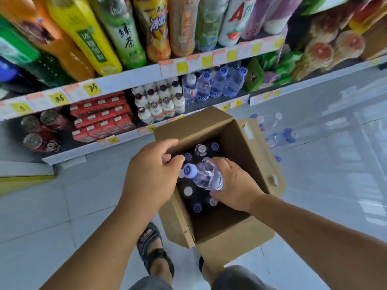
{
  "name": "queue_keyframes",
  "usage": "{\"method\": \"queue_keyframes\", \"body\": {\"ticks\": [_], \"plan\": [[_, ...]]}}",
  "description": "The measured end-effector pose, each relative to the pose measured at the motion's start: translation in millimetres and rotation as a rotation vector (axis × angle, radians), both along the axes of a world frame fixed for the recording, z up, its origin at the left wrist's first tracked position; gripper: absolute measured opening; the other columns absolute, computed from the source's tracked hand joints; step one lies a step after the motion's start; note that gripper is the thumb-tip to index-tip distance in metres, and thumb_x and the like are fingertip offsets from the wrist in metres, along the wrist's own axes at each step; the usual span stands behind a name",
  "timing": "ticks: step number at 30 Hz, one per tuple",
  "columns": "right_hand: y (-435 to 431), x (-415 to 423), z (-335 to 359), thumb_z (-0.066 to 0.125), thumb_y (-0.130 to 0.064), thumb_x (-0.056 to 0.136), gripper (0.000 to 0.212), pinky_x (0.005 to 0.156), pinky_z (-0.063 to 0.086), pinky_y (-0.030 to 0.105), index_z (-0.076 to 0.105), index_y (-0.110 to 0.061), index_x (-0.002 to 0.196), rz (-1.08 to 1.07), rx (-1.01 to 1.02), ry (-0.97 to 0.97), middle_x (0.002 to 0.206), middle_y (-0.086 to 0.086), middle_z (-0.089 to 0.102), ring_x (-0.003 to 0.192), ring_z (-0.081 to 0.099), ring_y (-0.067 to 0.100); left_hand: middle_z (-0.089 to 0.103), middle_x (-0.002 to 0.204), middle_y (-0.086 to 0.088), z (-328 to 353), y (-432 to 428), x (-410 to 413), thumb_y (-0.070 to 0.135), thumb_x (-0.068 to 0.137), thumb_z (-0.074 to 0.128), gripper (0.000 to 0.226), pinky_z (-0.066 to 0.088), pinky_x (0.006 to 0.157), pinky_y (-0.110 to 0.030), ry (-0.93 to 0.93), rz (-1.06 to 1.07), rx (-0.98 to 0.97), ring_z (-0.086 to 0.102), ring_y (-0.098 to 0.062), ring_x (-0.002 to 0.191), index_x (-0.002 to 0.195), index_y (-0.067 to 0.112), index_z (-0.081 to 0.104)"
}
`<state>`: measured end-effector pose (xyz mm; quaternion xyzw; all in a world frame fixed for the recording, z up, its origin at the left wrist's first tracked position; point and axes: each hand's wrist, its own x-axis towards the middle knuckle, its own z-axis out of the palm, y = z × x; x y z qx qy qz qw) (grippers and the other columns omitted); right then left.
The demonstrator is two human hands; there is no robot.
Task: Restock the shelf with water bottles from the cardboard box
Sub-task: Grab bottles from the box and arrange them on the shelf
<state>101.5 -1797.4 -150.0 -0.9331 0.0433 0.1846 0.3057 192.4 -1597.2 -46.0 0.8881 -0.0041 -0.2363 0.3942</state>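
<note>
An open cardboard box (247, 141) stands on the floor in front of the shelf, with several capped water bottles (198, 207) upright inside. My right hand (236, 185) grips a clear water bottle (206, 176) with a blue cap, tilted above the box. My left hand (152, 172) reaches into the box with its fingers curled at another cap; what they hold is hidden. On the lower shelf (240, 95) stands a short row of the same water bottles (217, 83).
Small white milk-drink bottles (160, 101) and red cartons (100, 116) sit left of the water row. Tall drink bottles fill the shelf above. More water bottles (280, 136) lie on the tiled floor right of the box. My sandalled foot (152, 250) stands by the box's near corner.
</note>
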Motion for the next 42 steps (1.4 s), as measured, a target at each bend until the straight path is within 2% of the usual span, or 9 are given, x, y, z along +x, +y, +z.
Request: {"method": "queue_keyframes", "body": {"ticks": [4, 9, 13, 17, 22, 27, 33, 39, 42], "plan": [[-2, 14, 134, 0.083, -0.037, 0.058, 0.066, 0.074, 0.038, -0.001, 0.047, -0.042, 0.113, -0.265, 0.238, -0.162, 0.104, -0.036, 0.055, 0.094, 0.055, -0.015, 0.065, 0.112, 0.021, 84, -9, 2, 0.017, 0.091, 0.058, 0.043, 0.046, 0.070, -0.015, -0.027, 0.013, -0.027, 0.056, 0.017, 0.089, 0.125, 0.043, 0.061], [-11, 35, 303, 0.085, -0.040, 0.059, 0.067, 0.081, 0.056, 0.031, 0.053, -0.036, 0.117, -0.384, 0.606, -0.195, 0.099, -0.013, 0.069, 0.093, 0.067, 0.005, 0.061, 0.106, 0.028, 214, -19, 16, -0.005, 0.086, 0.054, 0.055, 0.052, 0.085, -0.032, -0.033, 0.046, -0.156, 0.059, 0.004, 0.101, 0.123, 0.035, 0.063], [-24, 52, 428, 0.087, -0.013, 0.070, 0.057, 0.076, 0.053, 0.014, 0.057, -0.025, 0.117, -0.362, 0.778, -0.361, 0.108, -0.017, 0.073, 0.099, 0.069, 0.002, 0.061, 0.119, 0.024, 323, -23, 20, 0.006, 0.076, 0.078, 0.070, 0.053, 0.086, -0.021, 0.014, -0.115, -0.391, 0.059, 0.012, 0.106, 0.118, 0.056, 0.054], [-27, 70, 543, 0.089, -0.045, 0.062, 0.065, 0.079, 0.057, 0.027, 0.055, -0.036, 0.118, -0.309, 0.799, -0.478, 0.117, -0.010, 0.070, 0.105, 0.069, 0.008, 0.059, 0.131, 0.022, 416, -37, 11, 0.027, 0.069, 0.087, 0.087, 0.052, 0.095, -0.027, -0.058, -0.327, -0.592, 0.056, 0.000, 0.122, 0.140, 0.047, 0.042], [-15, 81, 657, 0.085, -0.063, 0.053, 0.082, 0.073, 0.059, 0.021, 0.051, -0.033, 0.121, -0.291, 0.771, -0.653, 0.112, -0.017, 0.068, 0.098, 0.067, -0.004, 0.063, 0.128, 0.019, 507, -62, 5, 0.029, 0.065, 0.087, 0.092, 0.053, 0.098, -0.044, -0.294, -0.185, -0.767, 0.063, -0.009, 0.117, 0.141, 0.042, 0.037], [-8, 89, 744, 0.067, -0.064, 0.070, 0.051, 0.063, 0.052, 0.016, 0.062, -0.026, 0.103, -0.222, 0.794, -0.746, 0.088, -0.012, 0.073, 0.082, 0.071, 0.004, 0.067, 0.119, 0.018, 577, -55, 19, 0.031, 0.067, 0.089, 0.077, 0.057, 0.083, -0.025, -0.460, -0.124, -0.909, 0.069, -0.009, 0.106, 0.131, 0.035, 0.047], [7, 103, 800, 0.046, -0.058, 0.091, 0.030, 0.080, 0.056, 0.038, 0.068, -0.044, 0.106, -0.202, 0.857, -0.783, 0.106, 0.001, 0.073, 0.096, 0.069, 0.020, 0.067, 0.125, -0.012, 644, -33, 50, 0.034, 0.067, 0.089, 0.075, 0.055, 0.091, -0.039, -0.319, -0.282, -1.153, 0.065, -0.033, 0.115, 0.132, 0.022, 0.053], [17, 115, 833, 0.078, -0.036, 0.081, 0.035, 0.077, 0.058, 0.021, 0.065, -0.039, 0.113, -0.058, 0.716, -0.764, 0.105, -0.009, 0.075, 0.097, 0.072, 0.010, 0.063, 0.128, -0.021, 683, -20, 81, 0.031, 0.070, 0.088, 0.073, 0.054, 0.086, -0.047, -0.243, -0.402, -1.211, 0.061, -0.041, 0.117, 0.135, 0.023, 0.056], [11, 127, 847, 0.085, -0.028, 0.073, 0.043, 0.075, 0.059, 0.026, 0.064, -0.035, 0.110, -0.073, 0.678, -0.762, 0.102, -0.011, 0.075, 0.093, 0.073, 0.009, 0.060, 0.133, -0.022, 696, -27, 95, 0.011, 0.080, 0.079, 0.063, 0.039, 0.106, -0.061, -0.268, -0.471, -1.196, 0.054, -0.045, 0.125, 0.138, 0.019, 0.054]]}}
